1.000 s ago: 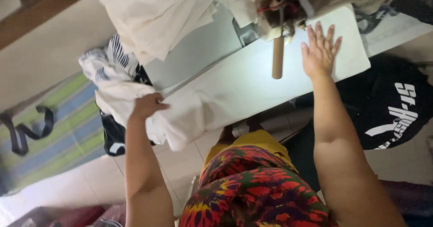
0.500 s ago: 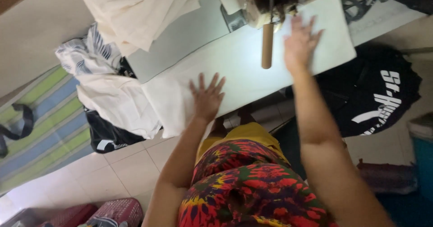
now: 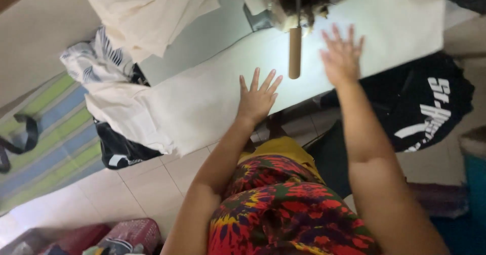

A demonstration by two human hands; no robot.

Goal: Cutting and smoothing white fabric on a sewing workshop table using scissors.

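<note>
So both hands were flat and spread wide, gripping nothing. The left hand [image 3: 258, 99] pressed palm-down on the wide sheet of cream cotton fabric [image 3: 202, 98], which lay across the white tabletop [image 3: 405, 27] with its left end drooping over the edge. The right hand [image 3: 341, 57] rested fingers-splayed on the same cloth, just right of a brown cardboard tube [image 3: 294, 52]. A black printed bag [image 3: 425, 108] sat below the tabletop's right side.

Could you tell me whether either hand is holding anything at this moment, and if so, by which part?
Nothing is held. The left hand and right hand lie open, fingers spread, flat on the cream fabric.
</note>
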